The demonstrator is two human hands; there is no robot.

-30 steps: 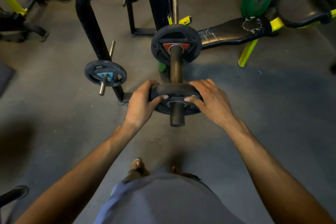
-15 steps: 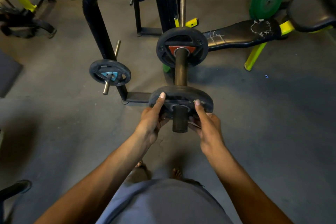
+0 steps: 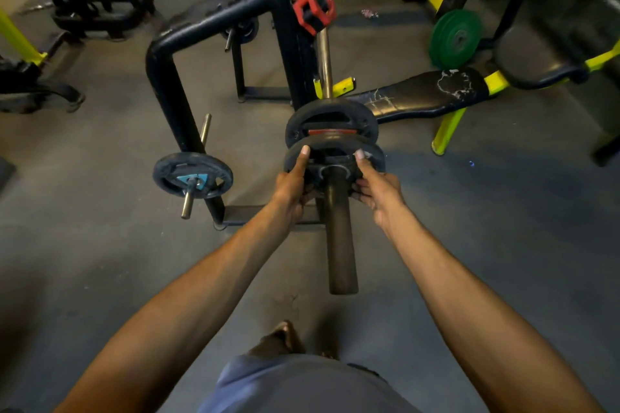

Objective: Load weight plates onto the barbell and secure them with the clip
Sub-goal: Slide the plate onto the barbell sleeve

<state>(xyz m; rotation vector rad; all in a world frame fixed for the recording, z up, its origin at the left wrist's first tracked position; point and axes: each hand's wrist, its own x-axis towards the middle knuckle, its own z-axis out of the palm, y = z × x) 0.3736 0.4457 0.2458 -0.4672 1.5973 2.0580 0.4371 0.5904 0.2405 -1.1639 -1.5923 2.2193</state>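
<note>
In the middle of the frame, both hands hold a black weight plate [image 3: 335, 157] that sits on the sleeve of the barbell [image 3: 339, 238]. The left hand [image 3: 291, 185] grips the left edge of the plate, with the thumb lying up over its face and the other fingers hidden behind the rim. The right hand [image 3: 377, 186] pinches the right edge in the same way, thumb on the front. Just behind this plate, a second black plate [image 3: 330, 119] with a red mark is already on the same sleeve; whether the two touch I cannot tell. The free end of the sleeve points toward the lower middle of the frame. A red clip [image 3: 310, 3] hangs on the black rack [image 3: 285, 43] in the upper middle. On a peg of the rack, at centre left, there is another small plate [image 3: 193, 175]. A green plate [image 3: 455, 38] stands at the upper right, beside a black bench [image 3: 419, 95].
</note>
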